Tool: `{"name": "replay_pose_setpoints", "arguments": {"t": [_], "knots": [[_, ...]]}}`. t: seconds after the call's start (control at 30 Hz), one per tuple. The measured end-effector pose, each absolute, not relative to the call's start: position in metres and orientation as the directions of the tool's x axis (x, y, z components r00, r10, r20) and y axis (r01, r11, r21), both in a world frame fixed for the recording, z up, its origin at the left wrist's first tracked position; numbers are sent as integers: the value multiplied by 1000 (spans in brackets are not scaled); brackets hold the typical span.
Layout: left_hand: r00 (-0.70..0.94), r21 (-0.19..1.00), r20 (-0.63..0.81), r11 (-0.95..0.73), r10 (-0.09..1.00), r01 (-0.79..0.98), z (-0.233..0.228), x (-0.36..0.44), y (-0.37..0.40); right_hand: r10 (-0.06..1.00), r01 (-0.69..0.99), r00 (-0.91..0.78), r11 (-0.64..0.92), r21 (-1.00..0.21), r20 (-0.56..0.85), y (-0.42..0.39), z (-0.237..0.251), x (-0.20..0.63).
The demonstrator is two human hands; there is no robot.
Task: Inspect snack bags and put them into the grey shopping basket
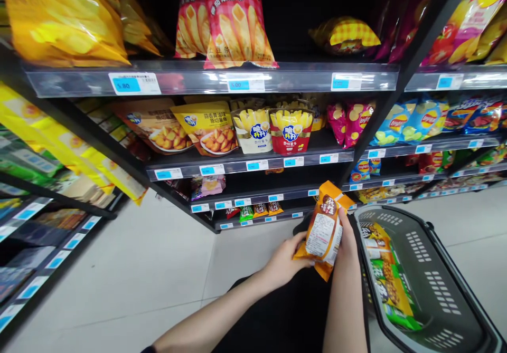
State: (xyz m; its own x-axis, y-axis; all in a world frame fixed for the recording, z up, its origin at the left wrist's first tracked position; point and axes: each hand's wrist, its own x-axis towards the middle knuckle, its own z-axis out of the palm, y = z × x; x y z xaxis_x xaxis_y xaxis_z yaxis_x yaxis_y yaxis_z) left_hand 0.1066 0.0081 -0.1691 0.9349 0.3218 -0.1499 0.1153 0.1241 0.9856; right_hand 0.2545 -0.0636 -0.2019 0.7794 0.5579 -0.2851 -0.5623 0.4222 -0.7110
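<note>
Snack shelves (253, 164) fill the background, and before them the orange snack packet (324, 230) stands nearly upright, label side up — left hand (284, 262) pinching its lower edge, right hand (347, 235) clasping its right side — just left of the grey basket (431, 268).

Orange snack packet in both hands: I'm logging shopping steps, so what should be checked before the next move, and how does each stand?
1. Orange foil snack packet held by both hands: ok.
2. Left hand grips its lower edge: ok.
3. Right hand steadies its right side: ok.
4. Grey plastic shopping basket close beside the packet: ok.
5. Free room in the basket beside the yellow-green packets: ok.
6. Packet's white back label readable: cannot tell.
</note>
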Motion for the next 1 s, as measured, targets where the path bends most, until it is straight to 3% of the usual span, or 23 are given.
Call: {"name": "replay_pose_setpoints", "arguments": {"t": [0.13, 0.43, 0.57, 0.77, 1.0], "knots": [[908, 986, -152, 2, 391, 165, -170, 105, 9, 609, -647, 723, 434, -627, -326, -67, -193, 254], [923, 944, -271, -114, 275, 311, -180, 105, 6, 605, -638, 726, 416, -648, -327, -67, -193, 255], [953, 944, -226, -196, 201, 266, -174, 103, 6, 582, -639, 740, 449, -625, -338, -67, -191, 253], [995, 860, -34, -504, 90, 74, -157, 100, 9, 636, -683, 678, 362, -634, -368, -68, -188, 250], [995, 826, 91, -562, 50, -47, -155, 98, 10, 676, -693, 639, 300, -656, -366, -70, -185, 251]]}}
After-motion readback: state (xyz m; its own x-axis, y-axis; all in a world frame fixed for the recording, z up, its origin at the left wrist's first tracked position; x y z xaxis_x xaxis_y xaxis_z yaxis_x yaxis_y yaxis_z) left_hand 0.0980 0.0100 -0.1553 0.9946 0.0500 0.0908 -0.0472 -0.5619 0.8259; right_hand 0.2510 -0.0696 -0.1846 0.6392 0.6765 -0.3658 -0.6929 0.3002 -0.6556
